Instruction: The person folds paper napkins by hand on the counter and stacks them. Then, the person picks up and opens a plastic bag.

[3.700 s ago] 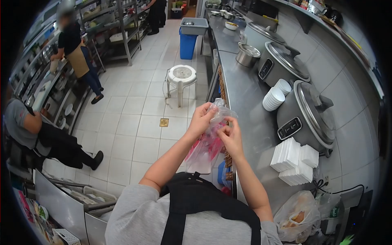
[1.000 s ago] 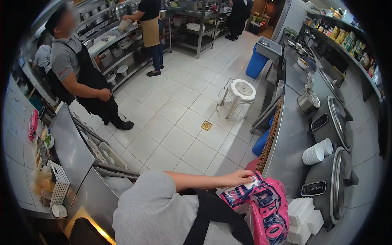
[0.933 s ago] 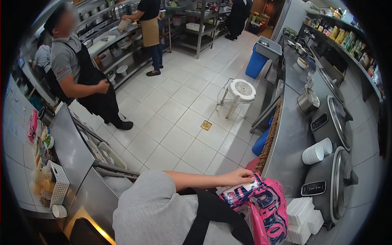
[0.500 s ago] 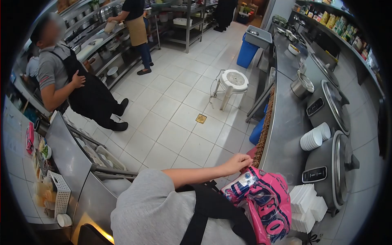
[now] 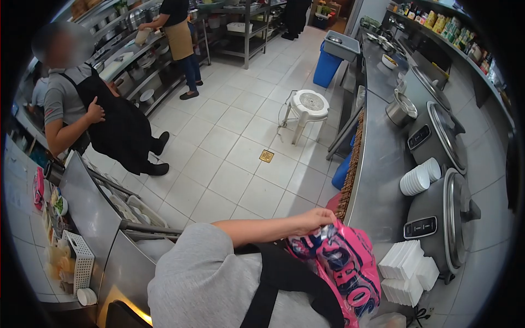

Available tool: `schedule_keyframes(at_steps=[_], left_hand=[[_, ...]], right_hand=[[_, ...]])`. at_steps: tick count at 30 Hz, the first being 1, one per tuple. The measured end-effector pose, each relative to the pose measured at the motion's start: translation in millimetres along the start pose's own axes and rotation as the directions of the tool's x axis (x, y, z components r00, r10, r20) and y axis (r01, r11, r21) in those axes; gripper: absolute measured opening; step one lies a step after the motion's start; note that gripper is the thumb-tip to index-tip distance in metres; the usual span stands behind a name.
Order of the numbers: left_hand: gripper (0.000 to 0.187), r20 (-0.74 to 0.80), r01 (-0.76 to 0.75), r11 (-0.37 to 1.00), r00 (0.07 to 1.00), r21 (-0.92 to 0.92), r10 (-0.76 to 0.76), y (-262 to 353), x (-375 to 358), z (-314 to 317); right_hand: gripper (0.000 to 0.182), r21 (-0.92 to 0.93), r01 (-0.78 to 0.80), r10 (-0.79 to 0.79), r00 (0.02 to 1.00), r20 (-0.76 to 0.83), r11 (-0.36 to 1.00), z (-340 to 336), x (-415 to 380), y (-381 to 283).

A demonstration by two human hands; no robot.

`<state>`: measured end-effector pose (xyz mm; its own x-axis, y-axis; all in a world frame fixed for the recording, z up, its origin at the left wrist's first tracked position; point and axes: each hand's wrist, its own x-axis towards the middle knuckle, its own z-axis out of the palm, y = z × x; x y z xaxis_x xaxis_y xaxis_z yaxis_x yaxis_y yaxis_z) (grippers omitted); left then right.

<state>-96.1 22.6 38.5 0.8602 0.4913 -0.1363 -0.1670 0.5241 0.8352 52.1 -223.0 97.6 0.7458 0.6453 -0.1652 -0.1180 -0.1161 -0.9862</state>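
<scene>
My left arm reaches across to the right, and my left hand (image 5: 315, 220) is closed in a pinch on the upper edge of a pink plastic bag (image 5: 355, 262). Large dark blue and white lettering covers the bag, and its film is crumpled and shiny. It hangs against the front of my black apron (image 5: 279, 273), beside the steel counter (image 5: 369, 191). What the bag contains is hidden. My right hand does not show.
White foam boxes (image 5: 402, 268), stacked white cups (image 5: 415, 180) and large rice cookers (image 5: 424, 227) line the right counter. A white stool (image 5: 309, 103) stands on the tiled floor. A person in a black apron (image 5: 117, 126) stands at left; another works behind.
The pink bag has shifted slightly left, and its silvery printed part has turned or folded out of sight. My left hand stays at its top edge. The view has moved slightly.
</scene>
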Motion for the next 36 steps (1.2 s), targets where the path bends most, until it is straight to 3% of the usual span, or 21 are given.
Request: schedule_keyframes(at_steps=[3,5,6,7,9,11,15,19,21,22,24,25,26,28,29,30,31,32,34,36], left_hand=[[0.015,-0.043,0.158,0.967,0.985,-0.199,-0.170,17,4,-12],[0.017,-0.089,0.047,0.997,0.995,-0.056,-0.052,16,15,-11],[0.018,-0.138,-0.097,0.954,0.980,0.284,0.140,22,18,-10],[0.018,-0.102,-0.218,0.782,0.936,0.584,0.337,30,20,-10],[0.018,-0.012,-0.221,0.448,0.888,0.866,0.460,51,27,-15],[0.018,0.048,-0.252,0.335,0.856,0.908,0.514,65,27,-17],[0.017,-0.052,-0.027,0.147,0.862,0.989,0.505,75,32,-36],[0.019,0.015,-0.122,0.167,0.848,0.978,0.530,69,38,-79],[0.023,0.046,-0.132,0.238,0.941,0.962,0.334,69,36,-75],[0.023,0.054,-0.139,0.244,0.944,0.960,0.327,70,34,-74],[0.033,0.059,-0.167,0.799,0.985,0.577,0.163,76,27,-71],[0.047,0.077,-0.056,0.974,0.996,0.220,0.040,77,18,-68],[0.047,0.086,-0.052,0.973,0.996,0.224,0.034,71,15,-65],[0.055,0.377,-0.154,0.982,0.908,-0.106,0.183,56,11,-54],[0.053,0.031,-0.035,0.997,0.999,0.073,0.033,71,3,-9],[0.045,-0.006,-0.039,0.979,0.999,0.198,0.041,59,10,-12],[0.041,-0.114,-0.082,0.993,0.989,0.084,0.091,47,17,-11],[0.038,-0.229,-0.137,0.990,0.965,-0.026,0.127,41,21,-2],[0.038,-0.262,-0.151,0.987,0.956,-0.064,0.129,40,23,3],[0.038,-0.294,-0.164,0.981,0.947,-0.102,0.128,38,31,-10]], right_hand=[[0.038,0.019,0.020,-0.021,0.999,0.025,1.000,-1,-1,-1],[0.039,0.036,0.034,-0.035,0.999,0.033,0.999,-1,-1,-2],[0.039,0.046,0.041,-0.043,0.998,0.041,0.998,2,0,-4],[0.039,0.068,0.046,-0.050,0.997,0.052,0.997,10,6,-6],[0.039,0.095,0.047,-0.053,0.997,0.064,0.994,19,11,-10],[0.039,0.139,0.049,-0.061,0.995,0.081,0.989,29,19,-14],[0.039,0.189,0.052,-0.070,0.993,0.090,0.981,44,27,-20],[0.039,0.220,0.061,-0.076,0.995,0.059,0.974,54,33,-27],[0.039,0.249,0.069,-0.074,0.997,0.014,0.966,60,36,-31],[0.039,0.262,0.071,-0.071,0.997,-0.010,0.962,62,37,-33],[0.039,0.287,0.098,-0.061,0.989,-0.135,0.953,72,38,-39],[0.039,0.297,0.121,-0.058,0.976,-0.212,0.947,77,41,-41],[0.039,0.295,0.143,-0.056,0.957,-0.286,0.945,80,49,-37],[0.039,0.300,0.166,-0.051,0.933,-0.356,0.940,81,60,-20],[0.043,0.470,0.080,0.010,0.982,-0.186,0.879,77,70,1],[0.046,0.610,-0.033,0.042,0.999,0.000,0.792,77,73,6],[0.050,0.638,-0.102,0.018,0.990,0.138,0.763,80,69,13],[0.050,0.637,-0.104,0.020,0.990,0.137,0.764,87,63,16],[0.057,0.493,0.006,-0.103,0.980,0.169,0.870,98,58,26],[0.056,0.410,0.032,-0.076,0.993,0.093,0.912,89,71,51]])
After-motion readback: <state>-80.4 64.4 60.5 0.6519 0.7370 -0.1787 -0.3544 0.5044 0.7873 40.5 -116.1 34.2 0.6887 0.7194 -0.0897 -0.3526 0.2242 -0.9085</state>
